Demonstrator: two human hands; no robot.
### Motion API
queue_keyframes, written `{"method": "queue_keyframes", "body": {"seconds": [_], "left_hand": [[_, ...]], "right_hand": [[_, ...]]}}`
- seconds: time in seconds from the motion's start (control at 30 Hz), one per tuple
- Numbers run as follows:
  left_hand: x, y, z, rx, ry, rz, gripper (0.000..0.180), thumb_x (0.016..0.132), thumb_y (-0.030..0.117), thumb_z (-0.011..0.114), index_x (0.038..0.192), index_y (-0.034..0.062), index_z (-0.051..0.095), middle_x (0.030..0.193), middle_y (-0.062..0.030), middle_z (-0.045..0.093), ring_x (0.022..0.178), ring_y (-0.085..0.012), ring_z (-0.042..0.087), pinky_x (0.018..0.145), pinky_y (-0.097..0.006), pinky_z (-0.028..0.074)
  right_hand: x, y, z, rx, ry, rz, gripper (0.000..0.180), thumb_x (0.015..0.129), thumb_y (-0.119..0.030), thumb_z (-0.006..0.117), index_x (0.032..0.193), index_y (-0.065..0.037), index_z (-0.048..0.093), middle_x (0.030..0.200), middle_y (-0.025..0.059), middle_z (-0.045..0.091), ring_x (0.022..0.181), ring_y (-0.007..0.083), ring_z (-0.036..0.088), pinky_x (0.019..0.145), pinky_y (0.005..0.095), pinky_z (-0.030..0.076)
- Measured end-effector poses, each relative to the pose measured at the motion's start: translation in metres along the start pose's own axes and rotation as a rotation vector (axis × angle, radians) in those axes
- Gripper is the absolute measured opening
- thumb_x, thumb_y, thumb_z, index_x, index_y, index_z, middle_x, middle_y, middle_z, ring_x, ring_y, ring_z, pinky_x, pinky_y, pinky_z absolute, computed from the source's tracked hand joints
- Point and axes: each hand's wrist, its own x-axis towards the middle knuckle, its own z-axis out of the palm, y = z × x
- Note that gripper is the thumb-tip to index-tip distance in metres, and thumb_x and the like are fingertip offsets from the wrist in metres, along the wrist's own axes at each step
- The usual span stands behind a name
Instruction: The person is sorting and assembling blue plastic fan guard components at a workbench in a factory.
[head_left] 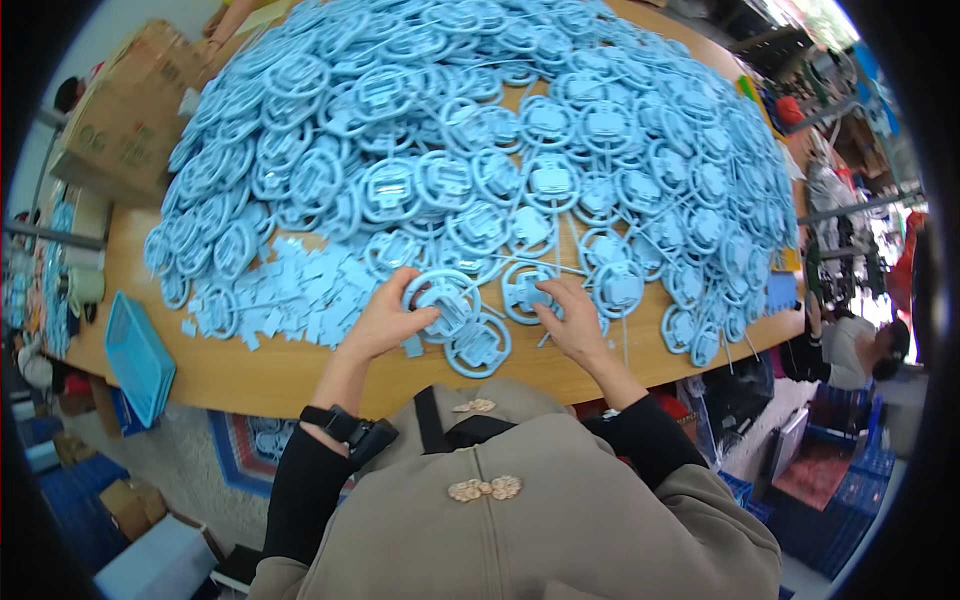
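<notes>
A light-blue round plastic part (446, 302), ring-shaped with a flat centre plate, is gripped at its left rim between the thumb and fingers of my left hand (382, 322). Just below it another such part (478, 346) lies near the table's front edge, partly covered. My right hand (578, 322) has its fingers and thumb closed on the right side of a similar ring-shaped part (524, 290). Its fingertips partly hide that rim. Beside my right hand lies one more ring part (618, 288). Small flat light-blue pieces (300, 295) lie scattered left of my left hand.
A large heap of the same blue parts (390, 185) covers most of the wooden table (270, 385). At the left stand a blue plastic basket (140, 355) and a cardboard box (130, 110). Another person's arm (232, 20) reaches in at the far left; a seated person (855, 350) is at right.
</notes>
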Motion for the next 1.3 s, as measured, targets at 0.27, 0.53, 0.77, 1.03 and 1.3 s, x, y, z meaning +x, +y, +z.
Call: {"method": "queue_keyframes", "body": {"seconds": [0.27, 0.53, 0.77, 1.03, 1.3], "left_hand": [[-0.125, -0.078, -0.084, -0.881, 0.565, 0.206, 0.054, 0.085, 0.006, 0.058, 0.134, 0.0072, 0.036, 0.123, -0.0094, 0.054, 0.113, -0.0241, 0.056, 0.09, -0.04, 0.05], [-0.181, -0.138, -0.05, -1.138, 0.745, 0.16, 0.041, 0.09, 0.018, 0.056, 0.128, 0.0089, 0.046, 0.121, -0.0083, 0.057, 0.108, -0.0223, 0.057, 0.082, -0.041, 0.052], [-0.156, -0.109, -0.046, -1.107, 0.669, 0.164, 0.047, 0.088, 0.016, 0.057, 0.132, 0.0066, 0.041, 0.122, -0.0105, 0.054, 0.11, -0.0237, 0.056, 0.087, -0.042, 0.051], [-0.092, -0.091, -0.038, -0.801, 0.689, 0.207, 0.047, 0.087, 0.009, 0.059, 0.129, 0.005, 0.038, 0.116, -0.0089, 0.054, 0.102, -0.0192, 0.057, 0.082, -0.036, 0.051], [-0.026, -0.023, -0.015, -1.066, 0.52, 0.324, 0.04, 0.089, 0.004, 0.055, 0.126, 0.01, 0.04, 0.113, -0.005, 0.055, 0.103, -0.0164, 0.056, 0.079, -0.033, 0.05]], "right_hand": [[0.03, -0.061, 0.066, -0.032, -0.45, -0.345, 0.025, 0.079, -0.013, 0.065, 0.102, -0.006, 0.062, 0.092, 0.0109, 0.061, 0.088, 0.0305, 0.059, 0.074, 0.0391, 0.048], [0.064, -0.107, 0.148, -0.314, -0.469, -0.567, 0.031, 0.075, -0.02, 0.071, 0.101, -0.008, 0.059, 0.093, 0.0061, 0.057, 0.089, 0.0259, 0.059, 0.073, 0.0368, 0.05], [0.069, -0.11, 0.158, -0.272, -0.438, -0.57, 0.03, 0.075, -0.018, 0.071, 0.101, -0.009, 0.059, 0.092, 0.0072, 0.057, 0.085, 0.0262, 0.06, 0.072, 0.0368, 0.05], [0.076, -0.149, 0.122, 0.236, -0.316, -0.31, 0.014, 0.077, -0.007, 0.065, 0.09, -0.005, 0.061, 0.081, 0.0095, 0.056, 0.075, 0.0273, 0.06, 0.064, 0.0359, 0.048], [0.089, -0.169, 0.102, 0.129, -0.073, -0.571, 0.037, 0.075, -0.003, 0.064, 0.112, -0.005, 0.058, 0.1, 0.0128, 0.059, 0.1, 0.0312, 0.056, 0.078, 0.0364, 0.05]]}}
